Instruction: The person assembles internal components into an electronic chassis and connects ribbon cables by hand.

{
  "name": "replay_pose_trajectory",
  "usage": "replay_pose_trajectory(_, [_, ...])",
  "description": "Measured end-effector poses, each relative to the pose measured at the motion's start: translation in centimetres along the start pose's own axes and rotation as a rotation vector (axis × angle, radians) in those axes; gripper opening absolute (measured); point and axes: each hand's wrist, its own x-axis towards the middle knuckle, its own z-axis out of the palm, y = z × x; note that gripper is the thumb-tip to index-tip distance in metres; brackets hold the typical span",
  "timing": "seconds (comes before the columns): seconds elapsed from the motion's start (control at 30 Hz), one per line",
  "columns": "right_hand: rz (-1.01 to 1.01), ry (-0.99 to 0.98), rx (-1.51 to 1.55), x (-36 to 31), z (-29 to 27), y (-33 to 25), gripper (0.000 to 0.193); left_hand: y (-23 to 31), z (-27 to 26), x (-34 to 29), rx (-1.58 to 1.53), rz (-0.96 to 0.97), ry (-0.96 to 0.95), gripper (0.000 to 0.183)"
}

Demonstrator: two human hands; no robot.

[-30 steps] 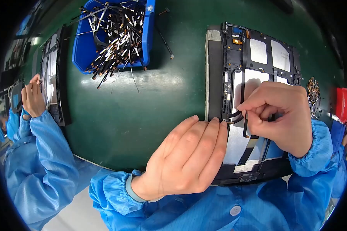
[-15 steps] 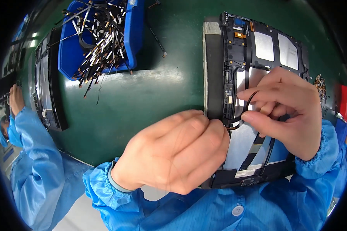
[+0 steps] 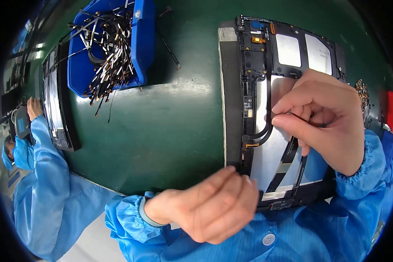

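An opened tablet-like device [image 3: 288, 51], with a black inner frame and silver plates, lies in front of me. My right hand [image 3: 321, 122] is over its middle, thumb and forefinger pinched on a thin dark strip [image 3: 299, 117]. Part of that strip disappears behind the fingers. A black flat cable [image 3: 268, 100] runs down the device and curves left to an orange-tipped end [image 3: 252, 145] at its left edge. My left hand [image 3: 218, 205] is beside the device's lower left corner, blurred, its fingers bent; its palm side is hidden.
A blue bin [image 3: 143, 43] full of flat cables [image 3: 113, 56] stands at the upper left. One loose cable [image 3: 169, 50] lies beside it. Another device [image 3: 56, 100] lies at the left, near a co-worker's hand [image 3: 34, 108]. Small parts [image 3: 362, 96] are heaped at the right.
My left hand has moved down, away from the cable's orange-tipped end, uncovering it. The right hand stays over the device; the strip in its fingers now lies flatter. The view has shifted slightly.
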Motion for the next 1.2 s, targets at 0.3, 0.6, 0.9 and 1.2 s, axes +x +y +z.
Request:
replay_pose_trajectory(0.3, [-0.002, 0.040, -0.100, 0.1, 0.4, 0.2, 0.014, -0.8, 2.0, 1.7, 0.132, -0.045, -0.007, 0.013])
replay_pose_trajectory(0.6, [-0.101, 0.081, -0.181, 1.0, 0.1, 0.6, 0.010, -0.8, 2.2, 1.7, 0.152, -0.055, -0.009, 0.013])
replay_pose_trajectory(0.9, [-0.146, 0.139, -0.226, 0.9, 0.5, 0.7, 0.010, -0.8, 2.1, 1.7, 0.156, -0.058, -0.038, 0.013])
replay_pose_trajectory(1.2, [-0.207, 0.144, -0.312, 1.3, 0.6, 0.9, 0.014, -1.1, 1.9, 1.7, 0.155, -0.056, -0.064, 0.013])
